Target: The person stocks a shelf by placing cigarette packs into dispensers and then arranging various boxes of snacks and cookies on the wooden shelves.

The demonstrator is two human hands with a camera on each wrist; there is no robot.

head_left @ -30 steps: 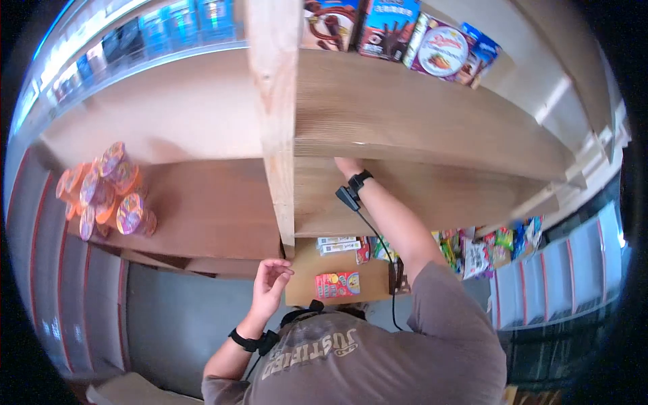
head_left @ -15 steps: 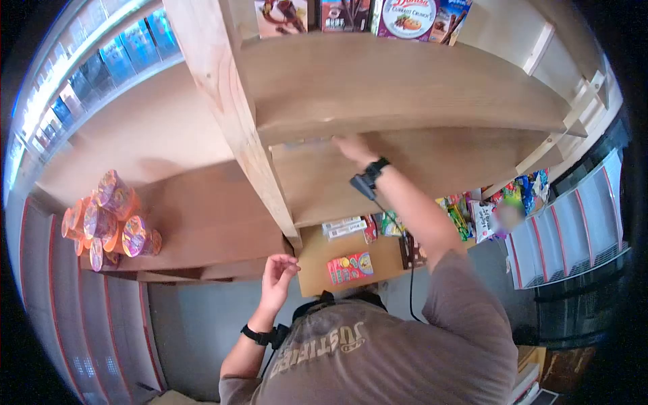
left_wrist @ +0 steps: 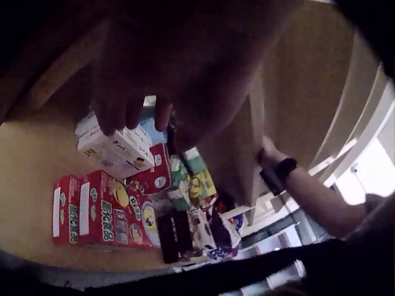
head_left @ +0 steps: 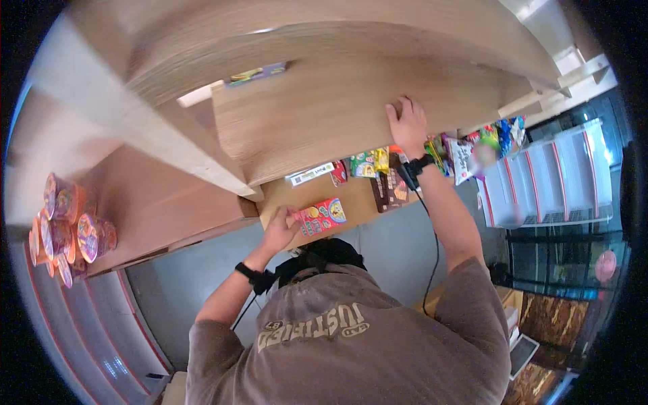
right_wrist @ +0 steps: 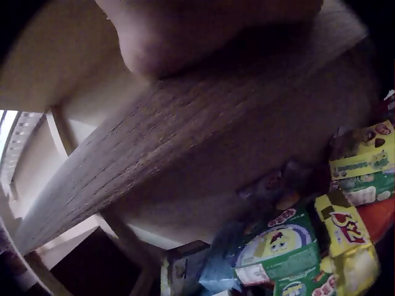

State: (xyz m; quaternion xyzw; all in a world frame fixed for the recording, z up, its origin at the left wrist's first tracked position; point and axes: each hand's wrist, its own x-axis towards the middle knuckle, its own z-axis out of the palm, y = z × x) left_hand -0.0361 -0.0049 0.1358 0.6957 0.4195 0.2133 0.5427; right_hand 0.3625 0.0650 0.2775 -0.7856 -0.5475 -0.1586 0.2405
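My right hand (head_left: 407,125) rests on the middle shelf board (head_left: 324,115) near its front edge, fingers spread and holding nothing. In the left wrist view, the right forearm reaches up to that board. My left hand (head_left: 280,231) is beside the left end of a red snack box (head_left: 324,217) on the lower shelf. Seen from the left wrist, its loose fingers (left_wrist: 163,114) hang over white boxes (left_wrist: 114,148), with two red boxes (left_wrist: 114,209) side by side below. A dark flat box (head_left: 255,73) with yellow print lies at the middle shelf's back left.
Green and yellow snack packs (head_left: 370,162), a brown box (head_left: 393,189) and bagged snacks (head_left: 462,158) fill the lower shelf's right side. A wooden post (head_left: 155,128) divides the shelves; orange-purple cups (head_left: 64,226) are stacked left of it. White racks (head_left: 547,179) stand at right.
My right hand has drawn back from deep in the middle shelf to its front right. The left hand has moved to the red box. The head view has shifted, and the dark flat box now shows.
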